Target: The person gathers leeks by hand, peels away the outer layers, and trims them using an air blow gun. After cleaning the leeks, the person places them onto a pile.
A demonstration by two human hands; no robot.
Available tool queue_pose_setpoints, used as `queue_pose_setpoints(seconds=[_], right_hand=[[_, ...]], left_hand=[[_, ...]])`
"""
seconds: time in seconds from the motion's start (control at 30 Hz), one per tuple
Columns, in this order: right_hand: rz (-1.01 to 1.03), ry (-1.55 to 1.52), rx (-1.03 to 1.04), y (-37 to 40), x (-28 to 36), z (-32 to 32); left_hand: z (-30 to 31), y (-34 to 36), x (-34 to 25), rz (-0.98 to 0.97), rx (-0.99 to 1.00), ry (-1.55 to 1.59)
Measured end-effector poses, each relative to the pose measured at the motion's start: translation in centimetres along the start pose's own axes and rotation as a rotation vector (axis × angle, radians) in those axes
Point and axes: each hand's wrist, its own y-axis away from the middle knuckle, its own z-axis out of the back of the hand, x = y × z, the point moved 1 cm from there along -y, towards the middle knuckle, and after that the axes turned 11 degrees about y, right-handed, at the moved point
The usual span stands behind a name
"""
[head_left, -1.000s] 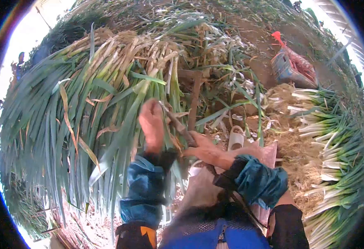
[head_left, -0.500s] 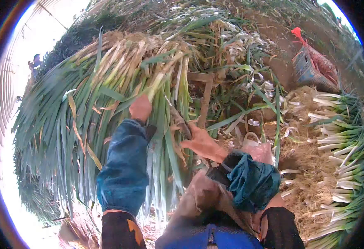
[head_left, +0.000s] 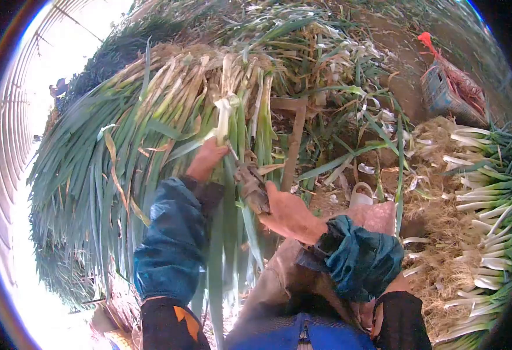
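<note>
My left hand (head_left: 208, 158) is closed round a leek (head_left: 223, 119), its pale stem pointing up and away from me and its long green leaves hanging down past my sleeve. My right hand (head_left: 291, 213) grips a knife (head_left: 251, 182) whose narrow blade points up and left, with the tip beside my left fingers. Something brown and crumpled, perhaps dry leaf, lies along the knife, so its handle is partly hidden. Just under and behind my hands is a large heap of leeks (head_left: 110, 151), roots away from me.
On the right, a row of leeks (head_left: 492, 233) with whitish stems lies on the ground, their tan roots (head_left: 442, 233) toward me. A crate with red netting (head_left: 454, 87) stands at the upper right. A wooden frame (head_left: 294, 143) and loose leaf scraps (head_left: 361, 105) lie ahead.
The leek in my left hand now shows a clean white stem, raised more upright. My left hand has shifted slightly right, and the knife tip is closer to it. The view has swung slightly.
</note>
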Motion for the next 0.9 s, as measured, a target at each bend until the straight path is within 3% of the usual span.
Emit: queue_pose_setpoints(seconds=[0.17, 0.23, 0.3, 0.37, 0.5, 0.6, 0.7, 0.9], right_hand=[[-0.202, -0.078, 0.034, -1.5, -0.7, 1.5], [-0.184, -0.018, 0.033, -1.8, -1.5, 0.8], [-0.175, 0.019, 0.031, -1.9, -2.3, 0.1], [-0.168, 0.029, 0.018, -1.9, -2.8, -0.2], [-0.156, 0.051, 0.022, -1.4, -1.6, 0.0], [-0.171, 0.041, 0.074, -0.5, -0.6, 0.3], [-0.184, 0.069, 0.079, -0.5, -1.0, 0.4], [-0.195, 0.129, 0.009, -3.1, -3.2, -1.5]], left_hand=[[-2.8, 3.8, -1.2, -0.098, 0.073, 0.093], [-3.2, 1.1, 6.5, -0.2, 0.168, 0.078], [-3.9, 2.5, 6.7, -0.336, 0.188, 0.052], [-4.7, 5.3, 3.8, 0.047, 0.152, 0.28], [-5.9, 9.3, 0.0, 0.29, 0.138, 0.622], [-6.2, 10.6, 1.6, 0.213, 0.115, 0.576], [-7.0, 11.1, 1.9, 0.339, 0.101, 0.696], [-7.4, 13.9, 2.0, 0.355, 0.177, 0.695]])
